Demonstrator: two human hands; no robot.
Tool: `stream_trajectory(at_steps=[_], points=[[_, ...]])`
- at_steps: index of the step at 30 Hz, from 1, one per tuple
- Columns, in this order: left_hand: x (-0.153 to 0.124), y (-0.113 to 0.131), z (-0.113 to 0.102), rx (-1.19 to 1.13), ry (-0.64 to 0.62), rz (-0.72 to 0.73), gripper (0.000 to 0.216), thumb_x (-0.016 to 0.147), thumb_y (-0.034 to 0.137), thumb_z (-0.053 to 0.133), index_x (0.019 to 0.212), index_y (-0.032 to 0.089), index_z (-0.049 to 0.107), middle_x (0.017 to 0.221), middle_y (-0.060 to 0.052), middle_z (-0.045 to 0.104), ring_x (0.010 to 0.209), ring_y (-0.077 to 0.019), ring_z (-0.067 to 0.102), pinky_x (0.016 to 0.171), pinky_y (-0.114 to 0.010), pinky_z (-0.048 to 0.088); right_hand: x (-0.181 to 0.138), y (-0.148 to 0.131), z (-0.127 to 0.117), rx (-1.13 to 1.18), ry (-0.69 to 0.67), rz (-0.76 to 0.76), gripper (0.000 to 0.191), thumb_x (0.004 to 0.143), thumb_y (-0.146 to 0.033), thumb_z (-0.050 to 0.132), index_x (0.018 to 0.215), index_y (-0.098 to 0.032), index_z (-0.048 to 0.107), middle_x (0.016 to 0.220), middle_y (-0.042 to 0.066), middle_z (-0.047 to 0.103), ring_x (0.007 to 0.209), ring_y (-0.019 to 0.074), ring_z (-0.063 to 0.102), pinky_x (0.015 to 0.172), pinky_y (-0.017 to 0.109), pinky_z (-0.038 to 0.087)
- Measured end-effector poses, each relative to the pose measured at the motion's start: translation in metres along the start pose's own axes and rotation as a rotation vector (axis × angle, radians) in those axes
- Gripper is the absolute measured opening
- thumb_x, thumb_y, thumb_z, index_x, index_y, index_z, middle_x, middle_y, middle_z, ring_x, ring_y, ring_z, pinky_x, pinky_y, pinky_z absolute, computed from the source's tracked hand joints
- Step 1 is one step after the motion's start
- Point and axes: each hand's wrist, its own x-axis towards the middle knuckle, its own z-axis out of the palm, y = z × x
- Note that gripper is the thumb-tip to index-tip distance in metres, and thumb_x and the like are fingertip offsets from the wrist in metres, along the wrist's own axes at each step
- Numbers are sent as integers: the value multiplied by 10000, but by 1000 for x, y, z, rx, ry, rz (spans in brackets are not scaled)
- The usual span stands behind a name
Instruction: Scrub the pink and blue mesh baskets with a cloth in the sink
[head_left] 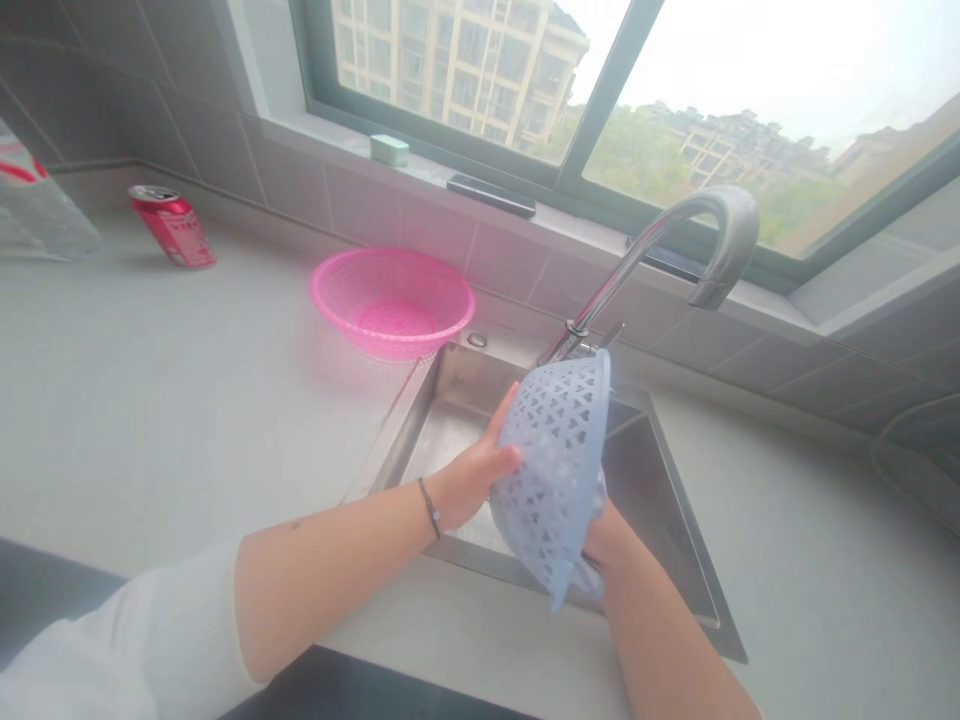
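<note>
A light blue plastic colander [559, 430], pierced with heart-shaped holes, is tipped on its side above the sink [645, 480]. My left hand [480, 475] grips its outer wall, thumb pressed on the surface and fingers behind it. At the open side of the colander is my right hand [604, 540], its fingers mostly hidden by the rim. A pale bluish cloth [589, 580] shows around those fingers, against the inside of the colander.
A pink plastic basket [394, 300] stands left of the sink by the wall. The curved metal faucet [637, 250] rises behind the sink. A red drink can [174, 228] and a plastic bag [41, 215] are farther left on the counter [217, 400].
</note>
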Motion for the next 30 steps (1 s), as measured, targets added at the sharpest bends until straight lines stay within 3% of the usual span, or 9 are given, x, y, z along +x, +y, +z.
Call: stream_trajectory(at_steps=[3, 6, 11, 15, 23, 30], points=[[0, 3, -2, -64, 38, -19, 1012, 785, 645, 830, 1634, 302, 400, 1574, -157, 580, 1428, -412, 569, 1162, -541, 486, 2, 0, 1, -169, -175, -11, 345, 835, -349, 681, 1146, -246, 789, 1193, 98, 783, 1210, 327, 700, 1092, 513, 549], [1, 5, -5, -126, 101, -54, 944, 771, 608, 847, 1580, 296, 472, 1541, -139, 615, 1273, -366, 689, 1013, -462, 589, 4, -1, 0, -361, -235, -1, 400, 815, -214, 647, 1188, -252, 784, 1261, 83, 774, 1194, 315, 710, 1043, 470, 571], [3, 13, -7, -151, 108, -97, 886, 775, 618, 818, 1514, 211, 544, 1456, -155, 679, 1274, -359, 690, 1018, -450, 586, 0, -2, 1, -725, -101, 53, 584, 740, -78, 656, 1290, -258, 733, 1335, 92, 743, 1222, 342, 696, 1034, 468, 538], [5, 20, -3, -148, 90, -101, 911, 760, 624, 816, 1522, 205, 543, 1392, -159, 719, 1260, -389, 699, 1038, -495, 576, 0, -5, 4, -920, -100, 74, 598, 688, -20, 658, 1236, -245, 734, 1297, 107, 743, 1155, 350, 709, 932, 417, 531], [5, 23, -1, -137, 99, -92, 990, 731, 629, 848, 1558, 208, 502, 1355, -164, 738, 1270, -415, 688, 1035, -519, 576, 4, 2, 7, -998, -2, 112, 529, 746, -74, 663, 1246, -245, 679, 1223, 79, 706, 1050, 291, 707, 730, 324, 455], [1, 21, -1, -15, 135, 3, 808, 755, 533, 865, 1470, 248, 618, 1394, -109, 720, 1361, -375, 629, 1138, -479, 516, 18, 27, 5, -905, 210, 81, 594, 803, -86, 668, 1369, -259, 615, 1361, 112, 653, 1215, 312, 654, 917, 386, 537]])
